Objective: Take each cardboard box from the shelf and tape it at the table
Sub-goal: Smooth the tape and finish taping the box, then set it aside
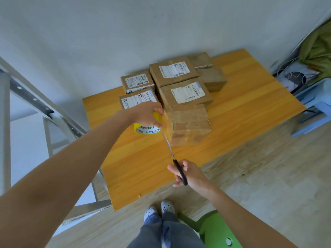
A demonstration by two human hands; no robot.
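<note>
A brown cardboard box [189, 125] wrapped in clear tape stands on the wooden table [250, 104], nearest to me. My left hand [146, 114] grips a yellow roll of tape [146, 128] right against the box's left side. My right hand [188, 173] holds black-handled scissors [172, 154] by the handles; the blades point up toward the tape between roll and box. Behind this box lie several more cardboard boxes [184, 93], most with white shipping labels.
A metal shelf frame [30, 97] stands at the left. A green stool [216, 230] is by my right leg, a blue stool [311, 104] with cables and green cloth at the right. The table backs onto a white wall.
</note>
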